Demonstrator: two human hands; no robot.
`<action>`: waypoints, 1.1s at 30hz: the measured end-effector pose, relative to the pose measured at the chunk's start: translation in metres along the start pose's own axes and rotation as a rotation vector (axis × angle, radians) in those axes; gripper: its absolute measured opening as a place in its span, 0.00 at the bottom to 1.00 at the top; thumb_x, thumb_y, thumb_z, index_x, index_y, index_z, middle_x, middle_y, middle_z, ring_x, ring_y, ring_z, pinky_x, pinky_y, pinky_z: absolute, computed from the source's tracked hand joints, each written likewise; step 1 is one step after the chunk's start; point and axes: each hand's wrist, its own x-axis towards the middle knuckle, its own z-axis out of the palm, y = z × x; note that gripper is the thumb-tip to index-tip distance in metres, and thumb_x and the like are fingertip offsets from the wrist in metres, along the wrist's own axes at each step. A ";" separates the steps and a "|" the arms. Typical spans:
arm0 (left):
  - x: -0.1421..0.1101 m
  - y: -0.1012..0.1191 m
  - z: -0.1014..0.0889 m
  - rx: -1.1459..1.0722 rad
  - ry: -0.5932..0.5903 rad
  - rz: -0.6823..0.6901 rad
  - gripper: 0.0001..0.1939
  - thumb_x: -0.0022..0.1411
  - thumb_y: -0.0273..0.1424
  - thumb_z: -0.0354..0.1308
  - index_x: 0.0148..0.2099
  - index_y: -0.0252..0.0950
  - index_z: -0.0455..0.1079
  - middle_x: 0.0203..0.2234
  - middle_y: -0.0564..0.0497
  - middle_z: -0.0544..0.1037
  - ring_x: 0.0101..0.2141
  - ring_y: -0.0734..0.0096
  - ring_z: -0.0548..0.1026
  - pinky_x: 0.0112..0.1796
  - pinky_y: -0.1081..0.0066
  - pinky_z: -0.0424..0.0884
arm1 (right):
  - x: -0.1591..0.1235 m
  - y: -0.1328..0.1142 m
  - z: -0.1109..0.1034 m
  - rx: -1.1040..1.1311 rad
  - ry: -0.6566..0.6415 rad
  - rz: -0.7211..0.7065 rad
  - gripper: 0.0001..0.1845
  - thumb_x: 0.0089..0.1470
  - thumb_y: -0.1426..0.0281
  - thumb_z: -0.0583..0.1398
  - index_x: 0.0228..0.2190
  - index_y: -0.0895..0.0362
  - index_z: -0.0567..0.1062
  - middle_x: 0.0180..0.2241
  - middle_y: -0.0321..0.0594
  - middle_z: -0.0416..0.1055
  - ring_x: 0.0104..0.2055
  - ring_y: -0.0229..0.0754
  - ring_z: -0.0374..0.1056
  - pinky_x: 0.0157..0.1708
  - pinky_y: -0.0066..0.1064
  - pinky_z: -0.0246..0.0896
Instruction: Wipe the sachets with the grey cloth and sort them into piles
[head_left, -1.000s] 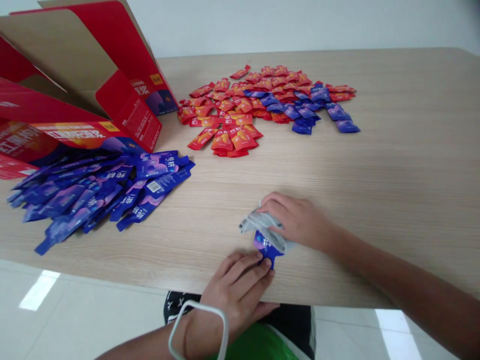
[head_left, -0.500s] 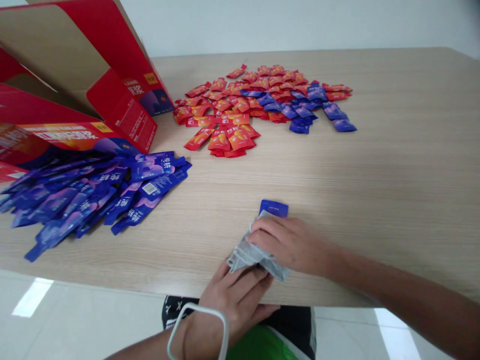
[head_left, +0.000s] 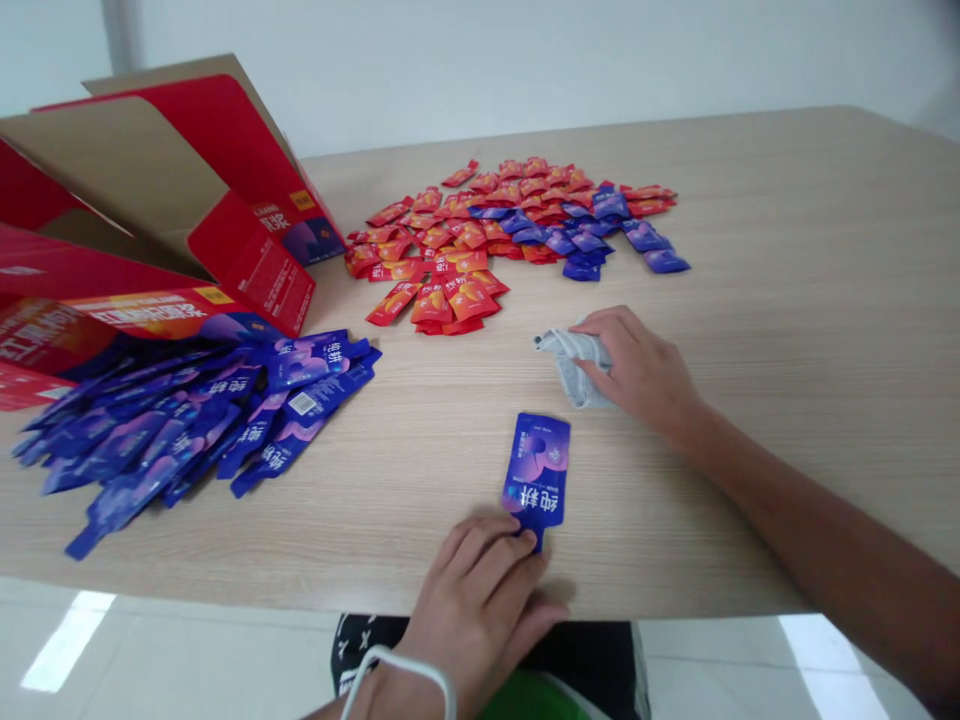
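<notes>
A flat blue-and-purple pouch [head_left: 537, 465] lies on the table, its narrow neck toward me. My left hand [head_left: 487, 600] holds that neck down against the tabletop with its fingertips, while the thumb sits apart from the pouch. Bunched in my right hand [head_left: 637, 365] is a grey cloth [head_left: 579, 368], gripped between thumb and fingers just beyond the pouch's upper right corner. The printed front of the pouch is mostly uncovered; only its neck is partly hidden under my left fingers.
Many blue pouches [head_left: 161, 420] are heaped at the left, against an open red carton [head_left: 259, 275]. Red packets [head_left: 465, 235] are piled farther back, with smaller blue ones [head_left: 559, 240] on and beside them. The table's front edge [head_left: 247, 603] runs close to my body.
My right hand has moved up and right with the cloth, off the pouch, uncovering its front. My left hand stays by the neck. The camera view has shifted slightly.
</notes>
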 end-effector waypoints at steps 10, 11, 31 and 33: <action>0.032 -0.002 0.014 0.126 -0.143 -0.365 0.36 0.67 0.47 0.61 0.69 0.34 0.58 0.59 0.38 0.69 0.57 0.49 0.69 0.57 0.48 0.71 | -0.003 0.025 0.013 0.018 0.082 0.065 0.14 0.67 0.58 0.54 0.47 0.53 0.70 0.48 0.46 0.72 0.47 0.51 0.73 0.40 0.40 0.70; 0.039 -0.001 0.012 0.139 -0.175 -0.404 0.37 0.65 0.47 0.63 0.68 0.33 0.59 0.57 0.38 0.70 0.55 0.49 0.70 0.56 0.49 0.72 | -0.004 0.025 0.014 0.024 0.082 0.067 0.15 0.67 0.56 0.53 0.47 0.53 0.70 0.48 0.46 0.73 0.47 0.51 0.73 0.40 0.40 0.70; 0.035 -0.047 -0.033 0.244 -0.156 -0.464 0.09 0.74 0.30 0.50 0.50 0.38 0.71 0.33 0.48 0.81 0.34 0.64 0.81 0.37 0.68 0.76 | -0.017 0.052 0.048 0.131 0.024 0.012 0.28 0.64 0.42 0.47 0.49 0.49 0.68 0.48 0.47 0.73 0.49 0.56 0.73 0.46 0.49 0.70; 0.022 -0.061 -0.056 0.203 -0.050 -0.567 0.11 0.75 0.32 0.49 0.50 0.38 0.73 0.33 0.47 0.82 0.33 0.63 0.81 0.37 0.68 0.75 | -0.018 0.051 0.048 0.136 0.025 0.031 0.29 0.63 0.42 0.47 0.48 0.49 0.69 0.47 0.46 0.74 0.47 0.55 0.74 0.44 0.48 0.71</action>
